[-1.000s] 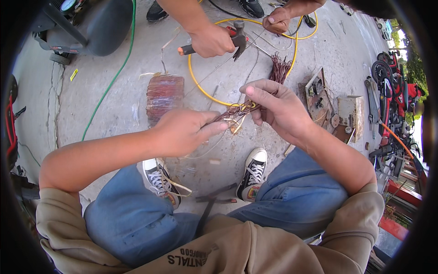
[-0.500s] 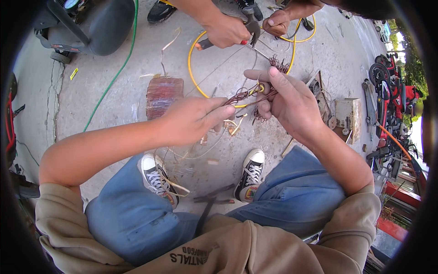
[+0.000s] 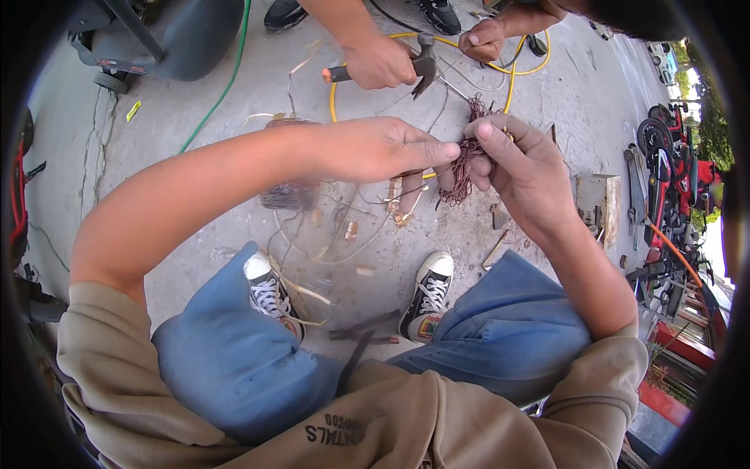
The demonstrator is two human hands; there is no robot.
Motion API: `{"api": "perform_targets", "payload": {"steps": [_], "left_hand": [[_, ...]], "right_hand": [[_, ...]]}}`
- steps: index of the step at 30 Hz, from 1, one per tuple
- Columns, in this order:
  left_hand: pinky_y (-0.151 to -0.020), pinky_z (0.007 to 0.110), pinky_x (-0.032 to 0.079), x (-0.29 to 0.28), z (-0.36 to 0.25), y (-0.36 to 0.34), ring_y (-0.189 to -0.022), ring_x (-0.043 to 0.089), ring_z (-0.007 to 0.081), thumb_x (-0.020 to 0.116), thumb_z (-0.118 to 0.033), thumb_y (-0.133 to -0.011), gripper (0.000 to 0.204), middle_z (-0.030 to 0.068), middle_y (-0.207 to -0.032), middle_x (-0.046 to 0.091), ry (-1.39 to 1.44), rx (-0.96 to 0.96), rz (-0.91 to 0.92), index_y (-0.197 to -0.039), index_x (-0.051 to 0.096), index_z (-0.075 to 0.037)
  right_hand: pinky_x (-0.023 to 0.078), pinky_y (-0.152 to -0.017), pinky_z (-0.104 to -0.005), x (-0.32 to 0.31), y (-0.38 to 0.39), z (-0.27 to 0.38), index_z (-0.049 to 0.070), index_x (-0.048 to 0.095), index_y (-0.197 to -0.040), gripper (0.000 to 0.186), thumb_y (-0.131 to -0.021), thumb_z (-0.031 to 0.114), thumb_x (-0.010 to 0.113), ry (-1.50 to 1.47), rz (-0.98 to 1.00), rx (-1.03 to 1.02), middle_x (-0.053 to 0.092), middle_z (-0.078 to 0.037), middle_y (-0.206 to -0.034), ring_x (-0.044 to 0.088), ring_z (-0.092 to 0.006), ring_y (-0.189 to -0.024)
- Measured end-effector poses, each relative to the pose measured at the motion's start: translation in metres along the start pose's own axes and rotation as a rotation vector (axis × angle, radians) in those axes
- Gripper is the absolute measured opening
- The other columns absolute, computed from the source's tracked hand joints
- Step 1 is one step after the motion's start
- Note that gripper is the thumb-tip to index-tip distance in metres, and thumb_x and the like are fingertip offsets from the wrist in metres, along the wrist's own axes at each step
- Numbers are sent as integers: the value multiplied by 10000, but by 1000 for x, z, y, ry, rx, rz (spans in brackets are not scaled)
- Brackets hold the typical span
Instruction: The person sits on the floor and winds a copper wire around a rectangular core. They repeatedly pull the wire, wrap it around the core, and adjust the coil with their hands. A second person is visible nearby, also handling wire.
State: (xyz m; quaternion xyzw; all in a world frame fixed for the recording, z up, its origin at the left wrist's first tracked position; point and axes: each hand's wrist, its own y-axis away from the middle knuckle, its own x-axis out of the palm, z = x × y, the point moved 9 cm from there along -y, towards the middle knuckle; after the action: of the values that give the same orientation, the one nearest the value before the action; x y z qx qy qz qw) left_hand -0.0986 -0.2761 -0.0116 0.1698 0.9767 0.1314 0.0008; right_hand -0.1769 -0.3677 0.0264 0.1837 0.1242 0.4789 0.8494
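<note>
My right hand [image 3: 522, 160] is closed around a loose bundle of dark reddish-brown wire [image 3: 459, 187], looped and tangled, its strands hanging below the fingers. Just left of the bundle is my left hand [image 3: 391, 152], thumb and fingers pinched toward a thin strand of that wire; the fingertips are partly hidden. Across from me, another person's hand [image 3: 380, 61] grips a hammer [image 3: 424, 66] with an orange and black handle. That person's other hand [image 3: 483, 41] is curled into a fist. A block wound with reddish wire [image 3: 289, 197] lies partly behind my left forearm.
Pliers [image 3: 366, 338] lie on the concrete between my shoes. A yellow hose [image 3: 509, 94] loops near the other person, and a green hose [image 3: 223, 102] runs by a dark tank [image 3: 183, 39]. A worn metal box [image 3: 598, 199] stands right. Loose wire scraps lie about.
My left hand has moved up and right, closer to the right hand. The wire bundle, stretched between both hands before, now hangs bunched at the right hand. The hammer has tilted slightly.
</note>
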Motion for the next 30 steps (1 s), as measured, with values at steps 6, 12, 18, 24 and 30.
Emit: {"api": "perform_targets", "payload": {"steps": [6, 12, 18, 24, 30], "left_hand": [[-704, 291, 460, -9, 12, 2, -713, 559, 130, 323, -572, -1014, 618, 32, -627, 561, 70, -126, -40, -1036, 639, -41], [-634, 368, 451, 4, 3, 12, -667, 560, 227, 475, -445, -1008, 434, 99, -735, 553, -394, 141, -181, -1039, 541, -17], [-624, 344, 436, 20, 27, 26, -676, 536, 175, 435, -437, -1026, 433, 36, -710, 506, -89, 64, -162, -1009, 534, -16], [-576, 327, 429, 38, 54, 42, -610, 489, 128, 408, -479, -1027, 495, -27, -662, 456, 317, -309, 192, -954, 549, -10], [-566, 367, 460, 23, 31, 40, -599, 575, 274, 477, -471, -993, 432, 105, -700, 591, -310, 93, -236, -867, 543, -63]], "right_hand": [[442, -585, -240, -12, -4, -6, -20, 620, -1047, 316, -955, 281, 632, -7, -67, -25, 594, -27, -727, 561, -118, -619], [465, -610, -240, -10, -1, -18, -31, 627, -1022, 313, -948, 272, 642, -24, -102, 119, 610, -42, -716, 584, -126, -637], [522, -673, -299, 5, 4, -8, -9, 596, -1084, 340, -903, 261, 695, 150, 21, -136, 632, -56, -818, 621, -152, -699], [513, -616, -341, 68, 45, 21, 54, 586, -1110, 402, -788, 234, 744, 1302, 335, -1051, 609, -56, -865, 625, -226, -759], [472, -532, -351, 57, 34, 0, 54, 590, -865, 211, -891, 251, 664, 1045, 300, -732, 520, -66, -622, 557, -247, -551]]}}
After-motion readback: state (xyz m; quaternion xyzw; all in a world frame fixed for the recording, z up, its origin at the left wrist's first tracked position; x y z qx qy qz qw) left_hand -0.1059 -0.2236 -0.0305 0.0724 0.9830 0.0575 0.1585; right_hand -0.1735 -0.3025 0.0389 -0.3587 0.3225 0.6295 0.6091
